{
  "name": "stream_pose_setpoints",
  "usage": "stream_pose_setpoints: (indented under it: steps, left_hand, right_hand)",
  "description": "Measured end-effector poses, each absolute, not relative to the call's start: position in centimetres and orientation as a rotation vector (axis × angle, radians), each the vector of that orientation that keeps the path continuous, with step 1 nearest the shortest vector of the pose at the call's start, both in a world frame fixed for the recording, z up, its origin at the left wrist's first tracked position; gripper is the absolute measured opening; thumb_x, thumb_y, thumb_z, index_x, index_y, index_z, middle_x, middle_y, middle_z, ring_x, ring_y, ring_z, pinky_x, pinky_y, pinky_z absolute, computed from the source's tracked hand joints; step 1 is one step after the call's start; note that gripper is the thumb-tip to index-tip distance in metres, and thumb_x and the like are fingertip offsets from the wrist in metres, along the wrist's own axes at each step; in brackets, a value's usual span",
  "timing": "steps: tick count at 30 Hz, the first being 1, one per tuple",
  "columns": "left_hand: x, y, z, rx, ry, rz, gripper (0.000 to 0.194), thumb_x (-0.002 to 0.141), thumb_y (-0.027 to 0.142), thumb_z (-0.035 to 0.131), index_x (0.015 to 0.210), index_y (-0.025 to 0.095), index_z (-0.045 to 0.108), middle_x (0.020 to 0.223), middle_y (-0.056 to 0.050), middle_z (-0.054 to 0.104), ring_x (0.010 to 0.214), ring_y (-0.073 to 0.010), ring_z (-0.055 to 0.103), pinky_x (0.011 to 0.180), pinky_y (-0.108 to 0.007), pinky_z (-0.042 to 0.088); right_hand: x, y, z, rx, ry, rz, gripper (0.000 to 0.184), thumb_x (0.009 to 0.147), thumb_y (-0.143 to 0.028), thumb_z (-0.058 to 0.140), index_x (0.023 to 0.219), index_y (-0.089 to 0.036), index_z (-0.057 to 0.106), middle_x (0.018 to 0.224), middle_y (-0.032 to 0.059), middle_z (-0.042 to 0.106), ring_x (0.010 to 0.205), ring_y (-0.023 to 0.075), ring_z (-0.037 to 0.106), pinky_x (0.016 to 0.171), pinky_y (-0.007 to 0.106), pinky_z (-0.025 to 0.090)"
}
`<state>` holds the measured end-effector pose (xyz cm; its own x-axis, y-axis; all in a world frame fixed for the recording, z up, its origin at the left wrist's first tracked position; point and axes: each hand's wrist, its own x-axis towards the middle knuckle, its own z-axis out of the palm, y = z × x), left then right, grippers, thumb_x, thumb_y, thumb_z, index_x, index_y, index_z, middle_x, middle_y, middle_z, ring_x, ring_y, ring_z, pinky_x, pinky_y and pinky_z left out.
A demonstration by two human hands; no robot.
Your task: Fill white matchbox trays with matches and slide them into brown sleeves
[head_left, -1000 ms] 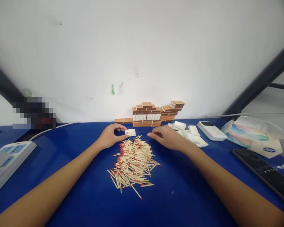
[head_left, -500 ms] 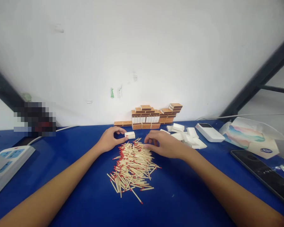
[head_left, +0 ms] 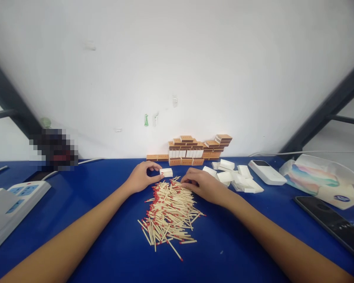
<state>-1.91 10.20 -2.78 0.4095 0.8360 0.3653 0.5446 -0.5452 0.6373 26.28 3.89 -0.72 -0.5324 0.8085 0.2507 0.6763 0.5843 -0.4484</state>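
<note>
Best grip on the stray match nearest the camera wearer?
Mid-stick, I'd say: come down from above, fingertips on either long side of the stray match. Its shaft is thin and straight, and its red-headed near half juts clear of the match pile.

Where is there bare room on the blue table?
Bare: blue table nearest the wearer, between the forearms; also left of the left hand, toward the power strip. Crowded: matches and white trays.

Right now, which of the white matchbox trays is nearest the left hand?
The lone tray at the left hand, just beyond the match pile. The other trays lie clustered past the right hand.
</note>
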Motion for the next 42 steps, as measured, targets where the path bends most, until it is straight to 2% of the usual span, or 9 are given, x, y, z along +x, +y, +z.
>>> stream_pose_setpoints:
  steps: [8,15,25,42]
  left_hand:
    - [-2.0,10.3,-3.0,2.259,1.166,0.964,0.031,0.08,0.043,0.081,0.103,0.022,0.076,0.098,-0.004,0.076,0.091,-0.022,0.067,0.083,-0.035,0.052]
    - [-1.9,10.4,-2.9,2.268,1.178,0.944,0.036,0.082,0.045,0.08,0.109,0.022,0.076,0.1,-0.005,0.075,0.092,-0.0219,0.067,0.083,-0.034,0.052]
    - [-1.8,10.2,-2.7,2.316,1.157,0.937,0.035,0.084,0.049,0.076,0.106,0.022,0.078,0.096,-0.005,0.072,0.089,-0.0228,0.065,0.081,-0.036,0.05]
    - [-1.8,10.0,-2.6,2.304,1.17,0.955,0.033,0.085,0.047,0.077,0.106,0.022,0.076,0.098,-0.006,0.073,0.091,-0.023,0.066,0.085,-0.037,0.051]
  right_hand:
    - [26.2,3.6,-0.4,-1.137,-2.453,0.323,0.017,0.103,-0.025,0.057,0.102,-0.021,0.073,0.102,0.007,0.067,0.089,0.019,0.065,0.081,0.033,0.05]
    - [26.1,3.8,-1.1,-1.094,-2.465,0.307,0.021,0.104,-0.031,0.058,0.112,-0.022,0.075,0.099,0.0065,0.065,0.087,0.0184,0.063,0.078,0.032,0.048]
    - [25.5,3.5,-1.1,-1.135,-2.428,0.24,0.012,0.102,-0.025,0.061,0.096,-0.019,0.069,0.094,0.0048,0.065,0.079,0.0162,0.06,0.07,0.029,0.045]
    - [24.9,3.3,-1.6,-1.244,-2.385,0.247,0.011,0.103,-0.027,0.057,0.094,-0.021,0.057,0.093,0.0026,0.059,0.078,0.017,0.057,0.07,0.03,0.043]
